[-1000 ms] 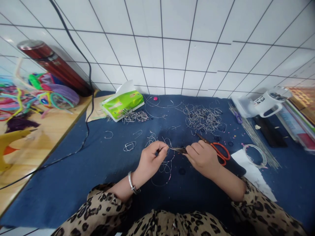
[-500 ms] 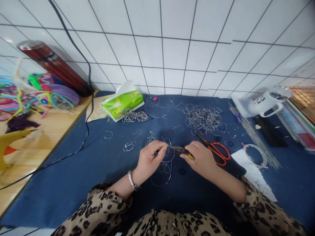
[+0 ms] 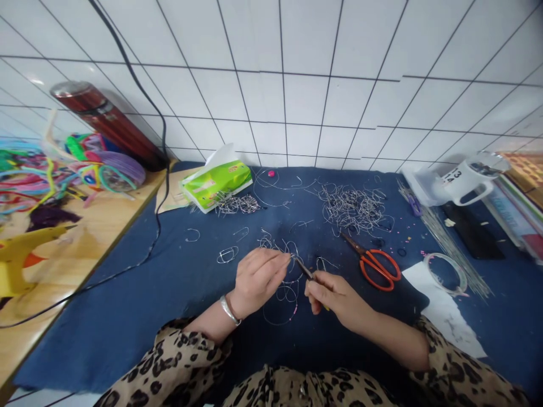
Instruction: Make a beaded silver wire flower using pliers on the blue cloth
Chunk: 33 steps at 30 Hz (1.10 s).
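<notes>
Pliers at left fingertips, wire bits all round

Left hand [image 3: 259,282]: fingers closed in a pinch on a thin wire [image 3: 292,256]; fine detail too small to make out. Right hand [image 3: 337,297]: wrapped around pliers [image 3: 304,268], tips angled up-left, right by the left fingertips. Can't tell if the tips touch the wire. Both hands over the middle of the dark blue cloth [image 3: 203,350], near the front.

Wire loops [image 3: 288,294] with some pink bits lie on the cloth between and below the hands. Scissors [image 3: 379,270], orange handles, just beyond the right hand, to its right. Big wire pile [image 3: 354,209] behind them; smaller wire heap [image 3: 237,204] against the green tissue pack [image 3: 216,186]. Far right: white mug [image 3: 469,181], clear coil [image 3: 445,272] partly on torn white paper [image 3: 453,322]. Yellow glue gun [image 3: 21,260] on the wooden surface [image 3: 55,282], far left.
</notes>
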Each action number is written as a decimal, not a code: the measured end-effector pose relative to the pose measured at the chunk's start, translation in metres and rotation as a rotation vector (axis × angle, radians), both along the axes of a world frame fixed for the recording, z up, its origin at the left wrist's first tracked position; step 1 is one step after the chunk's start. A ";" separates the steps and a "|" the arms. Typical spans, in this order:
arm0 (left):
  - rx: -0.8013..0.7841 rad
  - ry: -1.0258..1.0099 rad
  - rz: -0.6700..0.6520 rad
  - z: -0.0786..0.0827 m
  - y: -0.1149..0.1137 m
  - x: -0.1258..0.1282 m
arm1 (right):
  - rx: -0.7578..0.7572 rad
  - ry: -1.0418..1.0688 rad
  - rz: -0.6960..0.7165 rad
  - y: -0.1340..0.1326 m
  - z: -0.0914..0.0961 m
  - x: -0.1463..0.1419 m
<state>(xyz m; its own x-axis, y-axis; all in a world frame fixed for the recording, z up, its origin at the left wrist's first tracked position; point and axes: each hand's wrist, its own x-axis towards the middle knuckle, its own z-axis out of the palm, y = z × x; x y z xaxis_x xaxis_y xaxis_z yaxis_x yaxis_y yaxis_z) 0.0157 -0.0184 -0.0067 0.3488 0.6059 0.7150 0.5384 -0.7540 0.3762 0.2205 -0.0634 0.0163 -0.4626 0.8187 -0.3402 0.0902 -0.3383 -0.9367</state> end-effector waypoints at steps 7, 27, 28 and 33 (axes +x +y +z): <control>0.017 0.009 0.001 0.003 -0.003 0.003 | 0.051 0.005 -0.022 -0.003 -0.006 -0.002; 0.049 0.052 0.040 0.004 -0.007 0.007 | -0.005 0.013 -0.048 -0.010 -0.004 -0.009; 0.051 0.057 0.040 0.004 -0.007 0.007 | -0.014 0.026 -0.053 -0.011 -0.005 -0.010; 0.056 0.076 0.035 0.005 -0.008 0.007 | -0.049 0.098 -0.082 -0.016 -0.007 -0.014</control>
